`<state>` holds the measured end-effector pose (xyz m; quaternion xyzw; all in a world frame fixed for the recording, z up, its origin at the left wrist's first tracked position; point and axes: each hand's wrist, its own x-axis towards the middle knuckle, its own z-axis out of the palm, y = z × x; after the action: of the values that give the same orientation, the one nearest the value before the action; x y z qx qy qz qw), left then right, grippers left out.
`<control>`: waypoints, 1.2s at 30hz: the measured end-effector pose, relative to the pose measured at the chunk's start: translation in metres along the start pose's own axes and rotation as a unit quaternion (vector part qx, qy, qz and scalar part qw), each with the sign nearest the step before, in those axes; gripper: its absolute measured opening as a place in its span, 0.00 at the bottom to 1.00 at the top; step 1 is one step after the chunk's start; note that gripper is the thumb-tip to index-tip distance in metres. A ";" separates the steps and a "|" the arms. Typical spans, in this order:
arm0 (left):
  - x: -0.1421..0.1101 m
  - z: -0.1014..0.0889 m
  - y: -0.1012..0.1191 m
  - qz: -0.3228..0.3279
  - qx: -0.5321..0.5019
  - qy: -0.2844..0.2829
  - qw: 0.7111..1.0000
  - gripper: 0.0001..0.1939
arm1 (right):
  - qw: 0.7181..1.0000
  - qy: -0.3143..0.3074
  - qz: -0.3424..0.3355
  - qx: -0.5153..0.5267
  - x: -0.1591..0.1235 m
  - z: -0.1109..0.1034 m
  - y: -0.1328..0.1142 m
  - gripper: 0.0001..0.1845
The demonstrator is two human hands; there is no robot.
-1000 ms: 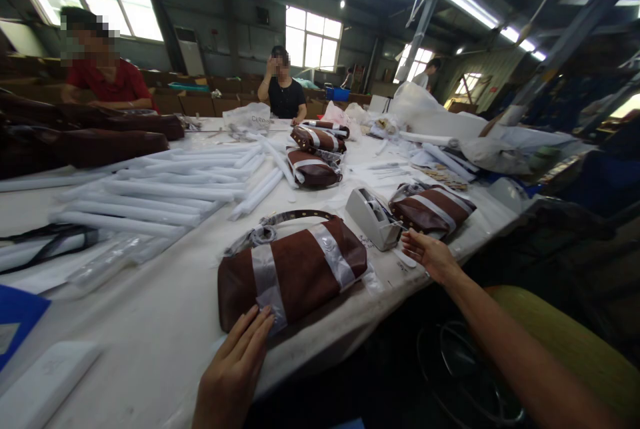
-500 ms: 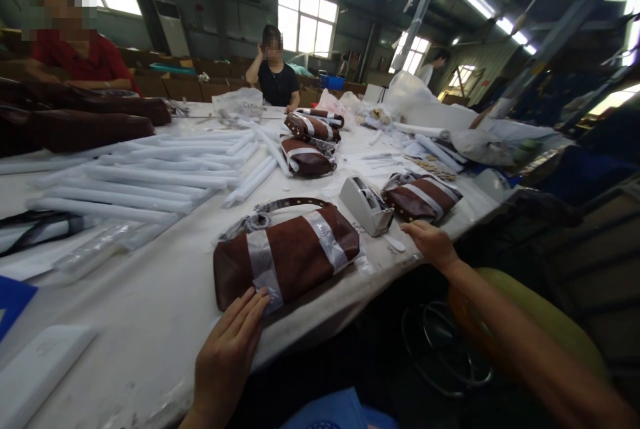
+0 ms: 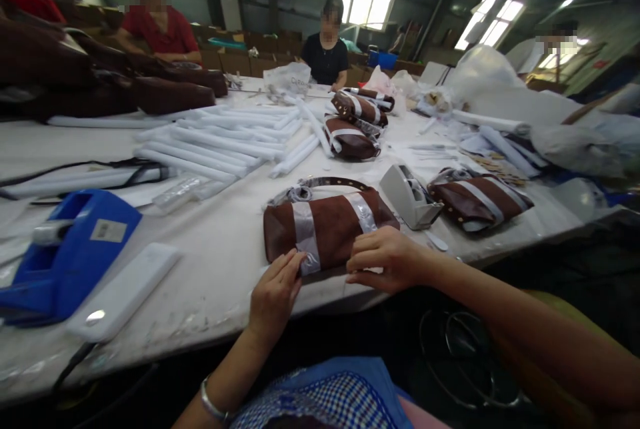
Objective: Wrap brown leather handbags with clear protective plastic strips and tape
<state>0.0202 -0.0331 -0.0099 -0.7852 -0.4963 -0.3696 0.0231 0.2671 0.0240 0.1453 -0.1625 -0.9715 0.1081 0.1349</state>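
A brown handbag point(image 3: 330, 232) lies on its side before me, with two pale wrapping strips across it and a studded strap point(image 3: 340, 182) along its far side. My left hand point(image 3: 275, 292) has its fingers together on the bag's near edge, at the lower end of the left strip point(image 3: 305, 229). Close to the near right part of the bag, my right hand point(image 3: 387, 259) is curled with thumb and fingers close together. Whatever it pinches, if anything, is too small to make out. Just behind stands a grey tape dispenser point(image 3: 407, 199).
Another wrapped handbag point(image 3: 480, 202) lies right; more are stacked point(image 3: 353, 135) farther back. White rolls point(image 3: 215, 142) spread across the table point(image 3: 210, 302). At left are a blue tape dispenser point(image 3: 90, 249) and a white corded block point(image 3: 127, 289). Co-workers point(image 3: 325, 49) sit opposite.
My right hand has moved left from beside the grey dispenser to the near side of the handbag. The left hand stays on the bag's edge. The view has turned left.
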 end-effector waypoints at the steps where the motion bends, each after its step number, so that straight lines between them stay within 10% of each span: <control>1: -0.001 0.001 0.000 -0.013 -0.006 -0.002 1.000 0.24 | 1.000 -0.016 -0.005 0.009 0.015 0.006 0.007 0.11; 10: -0.004 0.007 0.004 -0.025 -0.015 0.041 0.999 0.25 | 0.950 -0.258 0.004 -0.175 0.109 0.032 0.052 0.13; 20: -0.005 0.005 0.003 0.025 0.007 0.057 0.998 0.23 | 0.907 -0.359 0.022 -0.217 0.148 0.039 0.049 0.11; 28: 0.002 0.000 0.007 0.024 0.022 0.015 0.999 0.27 | 0.909 -0.320 0.074 -0.258 0.168 0.019 0.096 0.24; 32: 0.000 0.004 0.009 0.027 0.021 0.034 0.999 0.26 | 0.914 -0.152 0.257 -0.276 0.157 -0.013 0.129 0.20; 36: 0.000 -0.008 0.017 0.005 -0.013 0.011 1.000 0.26 | 0.936 -0.019 0.286 -0.203 0.107 -0.021 0.133 0.22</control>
<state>0.0289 -0.0449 0.0016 -0.7835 -0.4878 -0.3845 0.0206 0.2143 0.1869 0.1555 -0.4552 -0.8876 -0.0543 0.0439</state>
